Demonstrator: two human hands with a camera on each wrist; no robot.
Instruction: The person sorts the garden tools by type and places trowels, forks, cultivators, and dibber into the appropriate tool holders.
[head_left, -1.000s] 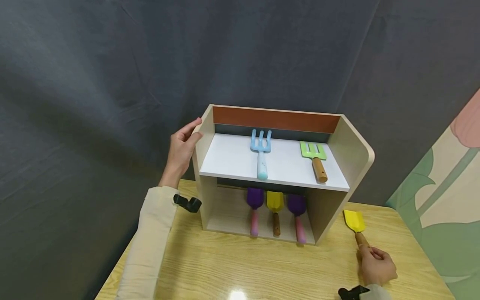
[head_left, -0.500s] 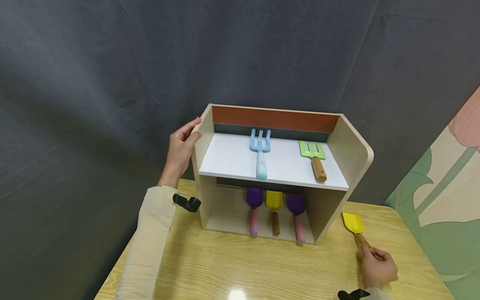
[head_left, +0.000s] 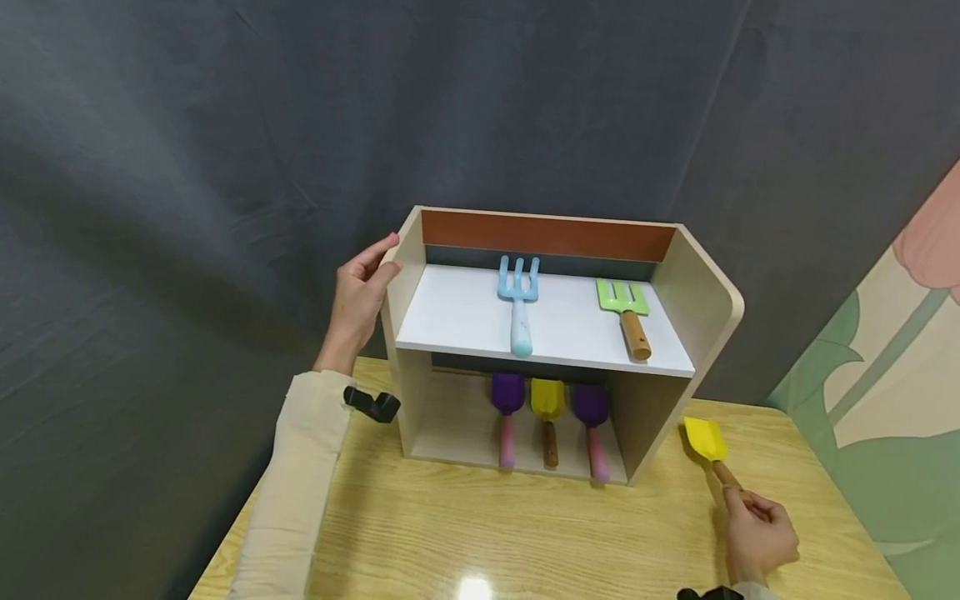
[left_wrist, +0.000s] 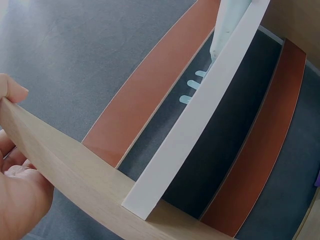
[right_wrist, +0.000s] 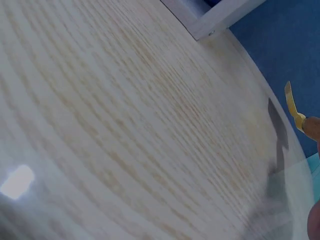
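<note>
My left hand [head_left: 355,307] grips the left side panel of a two-tier wooden shelf [head_left: 697,287]; in the left wrist view the thumb and fingers [left_wrist: 25,200] lie on either side of the panel edge. To the right of the shelf, my right hand [head_left: 761,533] pinches the brown handle of a yellow toy shovel [head_left: 706,438]. In the right wrist view this shovel [right_wrist: 299,120] is apart from its shadow, held above the table. A light blue hand fork [head_left: 519,300] and a green fork with a brown handle [head_left: 634,333] lie on the white upper shelf.
On the lower tier lie a purple shovel [head_left: 507,396], a yellow shovel [head_left: 548,400] and another purple shovel [head_left: 591,407]. The shelf stands on a wooden table [head_left: 450,533]. Behind hangs a dark grey curtain [head_left: 525,100]; a floral panel [head_left: 892,375] stands at right.
My right hand has raised the yellow shovel slightly off the table, and its shadow now shows apart. My left hand keeps its grip on the shelf. The head view has shifted slightly.
</note>
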